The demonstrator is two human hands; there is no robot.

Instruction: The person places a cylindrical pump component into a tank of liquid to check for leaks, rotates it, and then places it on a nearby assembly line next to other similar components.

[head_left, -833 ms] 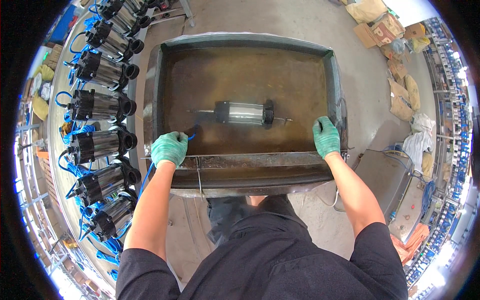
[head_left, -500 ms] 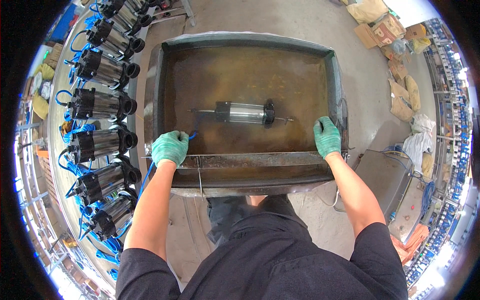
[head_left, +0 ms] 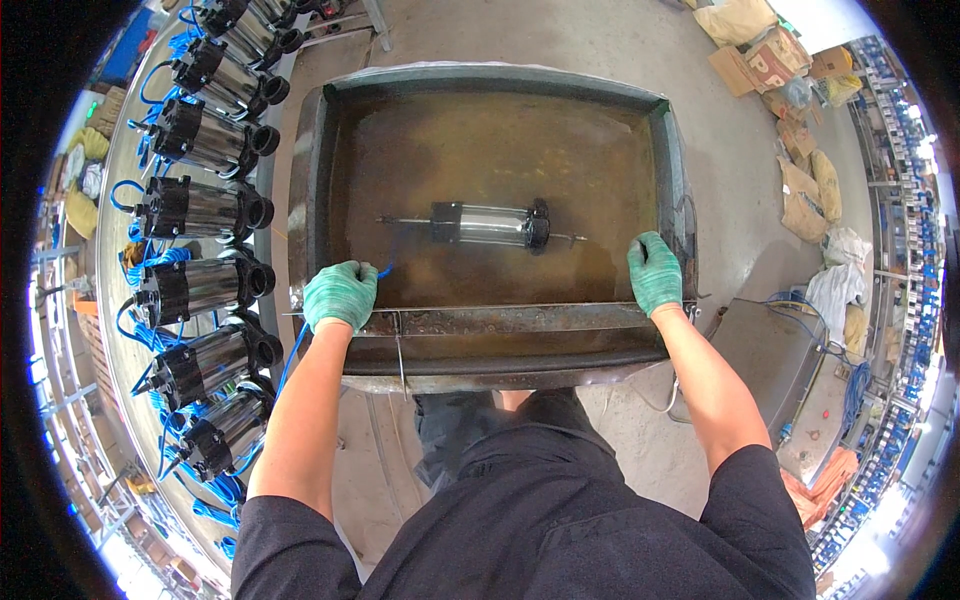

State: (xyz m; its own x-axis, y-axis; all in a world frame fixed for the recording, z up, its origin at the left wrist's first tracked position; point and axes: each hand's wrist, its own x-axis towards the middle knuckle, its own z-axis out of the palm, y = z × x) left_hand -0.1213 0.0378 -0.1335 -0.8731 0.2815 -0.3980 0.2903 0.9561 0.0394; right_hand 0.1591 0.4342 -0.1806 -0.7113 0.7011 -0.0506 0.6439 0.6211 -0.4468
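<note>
A silver cylinder with black end caps, pump-like (head_left: 490,225), lies crosswise under murky brown water in a metal tank (head_left: 500,75). A thin rod sticks out at each end of it. Both hands wear green gloves. My left hand (head_left: 340,296) is closed over the left end of a metal bar (head_left: 500,318) that spans the tank's near part. A blue cable (head_left: 297,350) runs beneath that hand into the water. At the bar's right end, my right hand (head_left: 656,273) is closed too, its fingertips curled out of sight. Neither hand touches the cylinder.
On a bench at left stands a row of several similar black-and-silver units (head_left: 200,210) with blue cables. Cardboard boxes (head_left: 775,60) and sacks (head_left: 810,190) lie on the floor at right, beyond a flat metal case (head_left: 755,345).
Both hands stay where they were. The water surface looks calmer, and the cylinder under it shows slightly more sharply.
</note>
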